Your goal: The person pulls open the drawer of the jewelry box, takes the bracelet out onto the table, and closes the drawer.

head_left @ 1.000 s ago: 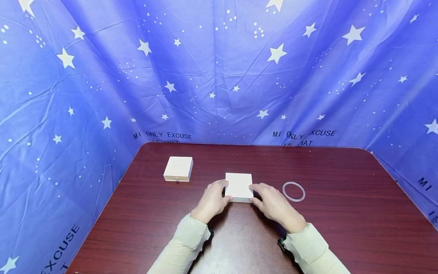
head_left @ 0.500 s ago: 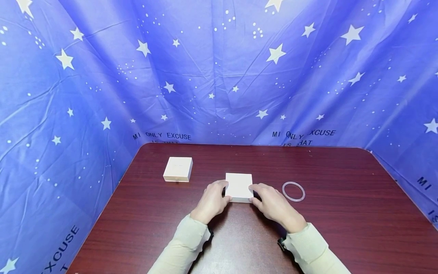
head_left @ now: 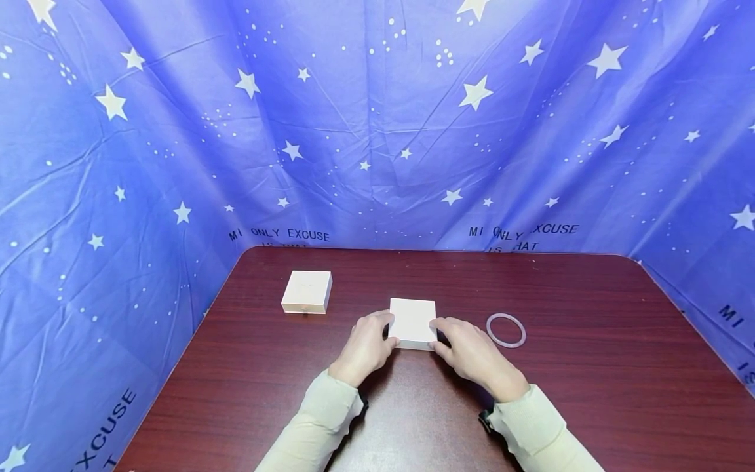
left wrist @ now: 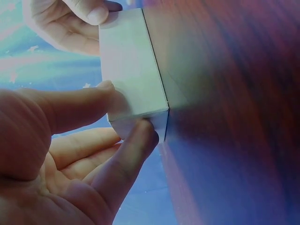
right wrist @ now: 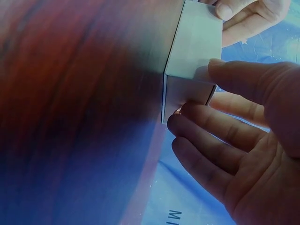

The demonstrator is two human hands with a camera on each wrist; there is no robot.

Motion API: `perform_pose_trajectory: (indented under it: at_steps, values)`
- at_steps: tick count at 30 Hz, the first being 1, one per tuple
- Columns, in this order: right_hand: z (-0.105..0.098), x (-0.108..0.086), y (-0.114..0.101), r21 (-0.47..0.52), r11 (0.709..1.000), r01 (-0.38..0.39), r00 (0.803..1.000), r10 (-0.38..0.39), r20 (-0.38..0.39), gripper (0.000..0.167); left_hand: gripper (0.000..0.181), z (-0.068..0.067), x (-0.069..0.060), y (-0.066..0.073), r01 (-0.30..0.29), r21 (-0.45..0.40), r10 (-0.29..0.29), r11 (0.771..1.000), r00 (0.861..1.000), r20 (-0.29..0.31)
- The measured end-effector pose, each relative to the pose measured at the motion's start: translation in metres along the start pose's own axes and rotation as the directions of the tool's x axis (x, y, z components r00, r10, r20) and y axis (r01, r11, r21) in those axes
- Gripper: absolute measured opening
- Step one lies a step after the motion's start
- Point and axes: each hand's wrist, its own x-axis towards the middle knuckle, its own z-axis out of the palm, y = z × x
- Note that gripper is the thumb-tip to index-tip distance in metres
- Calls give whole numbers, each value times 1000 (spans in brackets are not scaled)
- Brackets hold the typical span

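Observation:
A white square box [head_left: 413, 320] lies on the dark red table in the head view, with a hand at either side. My left hand [head_left: 366, 346] grips its left end. In the left wrist view the thumb [left wrist: 79, 105] presses the front face while a finger [left wrist: 133, 150] touches the end face. At the opposite end my right hand [head_left: 474, 351] holds the box. The right wrist view shows that thumb [right wrist: 243, 79] on the front face and fingers at the end face, near a small tab or ribbon that is partly hidden.
A second, cream-white box [head_left: 307, 292] stands at the back left of the table [head_left: 590, 367]. Right of my right hand lies a pale lilac ring [head_left: 506, 330], like a bangle. A blue star-printed curtain [head_left: 377, 131] surrounds the table's back and sides.
Between both hands the white box has shifted very slightly to the right. My grips look the same, and the other box and the ring stay where they were.

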Motion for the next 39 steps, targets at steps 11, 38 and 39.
perform_pose_trajectory:
  at_steps: [11,38,39]
  values:
    - [-2,0,1,-34,999,-6,1000,6,-1,31,14,0,1,3,-14,19,15,1000,1000,-20]
    - [-5,-1,5,-55,998,-15,1000,15,8,29,37,2,1,5,-58,14,58,998,998,-6]
    - [-6,-1,6,-56,998,-17,1000,18,7,29,38,2,1,5,-67,18,67,998,998,-7]
